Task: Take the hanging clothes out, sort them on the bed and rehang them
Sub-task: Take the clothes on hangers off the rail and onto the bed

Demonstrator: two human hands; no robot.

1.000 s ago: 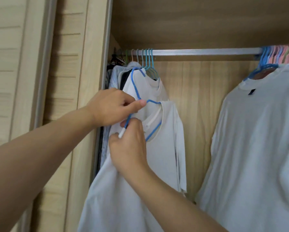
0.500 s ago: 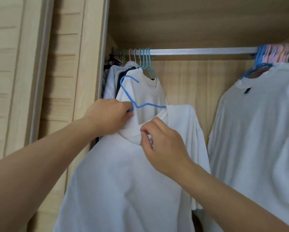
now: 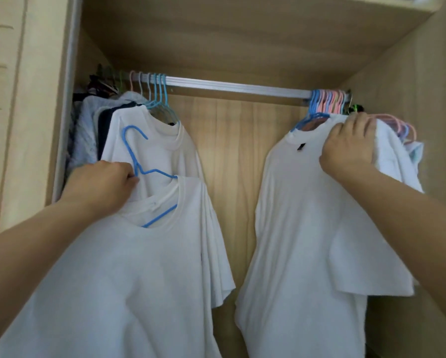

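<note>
Matt white cloth shirts, glossy blue coated hanger, ridged shiny metal rail, smooth pale wood-grain wardrobe.

No readable text, labels or numbers anywhere.

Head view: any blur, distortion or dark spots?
Head view: right hand and the clothes under it slightly motion-smeared; left hand and blue hanger sharp; wide-angle bends the rail; far-left garments sit in shadow; no glare.

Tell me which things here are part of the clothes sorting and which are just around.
In the job: left hand, blue hanger, white T-shirt, right hand, white shirts on the right, rail.
Just around: wardrobe door, back panel.
</note>
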